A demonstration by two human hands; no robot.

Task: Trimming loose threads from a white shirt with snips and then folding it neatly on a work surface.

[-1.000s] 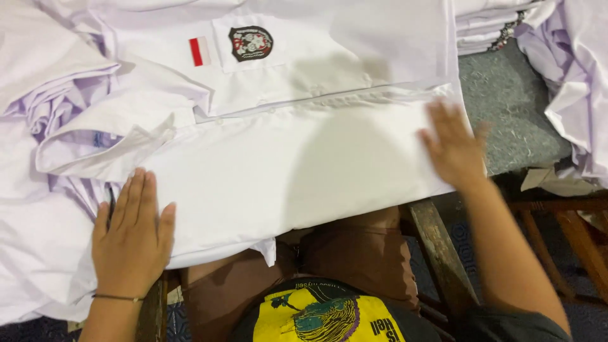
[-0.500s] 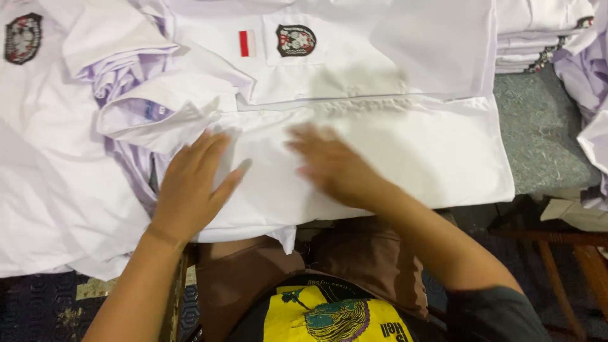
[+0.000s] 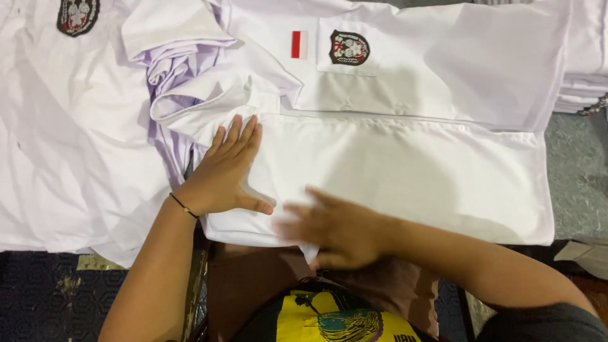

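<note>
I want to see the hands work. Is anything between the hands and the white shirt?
Nothing visible is. The left hand lies flat on the white shirt near its collar, and the blurred right hand is at its near edge.

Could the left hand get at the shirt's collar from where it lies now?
Probably yes. The left hand lies flat on the white shirt, fingertips just short of the collar, with only bare cloth between. The right hand is nearer the hem.
</note>
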